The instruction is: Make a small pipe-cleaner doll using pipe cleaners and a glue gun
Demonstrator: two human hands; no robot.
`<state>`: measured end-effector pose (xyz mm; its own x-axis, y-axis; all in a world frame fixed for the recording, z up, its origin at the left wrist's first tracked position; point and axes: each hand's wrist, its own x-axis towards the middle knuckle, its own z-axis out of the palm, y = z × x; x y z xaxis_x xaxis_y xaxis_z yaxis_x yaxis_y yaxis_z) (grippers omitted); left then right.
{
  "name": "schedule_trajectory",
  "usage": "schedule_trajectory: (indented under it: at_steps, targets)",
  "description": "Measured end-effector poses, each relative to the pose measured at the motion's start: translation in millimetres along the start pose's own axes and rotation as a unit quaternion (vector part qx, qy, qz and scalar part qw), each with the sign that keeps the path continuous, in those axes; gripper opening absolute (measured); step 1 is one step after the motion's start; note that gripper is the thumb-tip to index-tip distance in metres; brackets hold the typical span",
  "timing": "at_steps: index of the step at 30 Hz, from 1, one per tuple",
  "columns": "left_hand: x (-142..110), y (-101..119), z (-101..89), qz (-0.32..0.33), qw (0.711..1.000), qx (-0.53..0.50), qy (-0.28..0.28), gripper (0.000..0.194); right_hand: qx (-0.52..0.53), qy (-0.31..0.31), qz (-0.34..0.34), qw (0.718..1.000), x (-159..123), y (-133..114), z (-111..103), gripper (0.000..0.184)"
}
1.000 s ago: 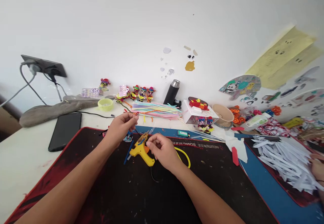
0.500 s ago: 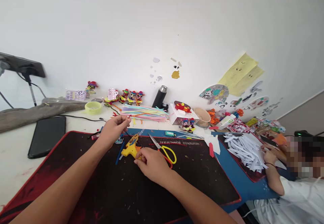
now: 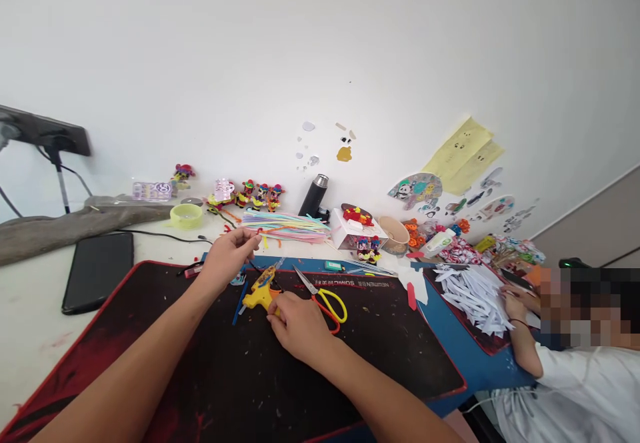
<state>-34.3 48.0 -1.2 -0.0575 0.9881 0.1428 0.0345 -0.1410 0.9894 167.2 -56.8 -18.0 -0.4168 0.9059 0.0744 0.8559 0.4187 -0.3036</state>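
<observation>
My left hand (image 3: 231,255) is raised over the back edge of the mat, thumb and fingertips pinched on a small red piece (image 3: 259,231) whose kind is too small to make out. Lower and to the right, my right hand (image 3: 300,323) closes on the handle of a yellow hot glue gun (image 3: 259,297), which lies on the dark mat with its nozzle pointing away from me. Scissors (image 3: 323,296) with yellow and orange handles lie just beyond my right hand, partly covered by it. A blue strip (image 3: 240,304) rests left of the glue gun.
Behind the mat (image 3: 370,356) lie pastel pipe cleaners (image 3: 287,225), a black thermos (image 3: 314,196), a white box (image 3: 345,233) and several small figures (image 3: 260,196). A phone (image 3: 99,271) lies at left. At right, a co-worker's hands (image 3: 515,303) are by white paper strips (image 3: 473,296).
My right hand has come down onto the glue gun's handle, and the scissors now show more fully. The view has turned right, bringing the co-worker in. My left hand keeps its pinch.
</observation>
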Motion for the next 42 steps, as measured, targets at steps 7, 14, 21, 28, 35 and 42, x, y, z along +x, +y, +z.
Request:
schedule_trajectory:
  at_steps: [7,14,21,28,35,42]
  targets:
    - [4.6,-5.8,-4.3,0.011,1.0,0.016,0.012,0.042,-0.066,0.003,-0.01,0.998,1.5,2.4,1.0,0.01]
    - [7.3,-8.0,-7.4,0.029,0.999,0.04,0.01,0.043,-0.01,0.049,0.03,0.998,9.2,11.1,-2.7,0.005]
    - [3.2,-1.0,-4.7,0.037,0.998,0.055,0.0,0.041,0.08,0.085,-0.025,0.993,-40.9,1.9,33.5,0.007]
    - [-2.3,11.5,-3.1,0.014,0.996,0.086,0.009,0.04,0.056,0.082,0.007,0.995,-52.5,-4.7,37.4,0.009]
    - [1.4,5.8,-2.6,0.011,0.998,0.054,0.004,0.041,0.06,0.079,0.024,0.995,-46.4,-6.1,36.1,0.01]
    - [4.8,2.2,-3.6,0.019,0.999,0.03,-0.004,0.039,0.093,0.108,0.048,0.989,-45.8,-6.7,32.7,0.01]
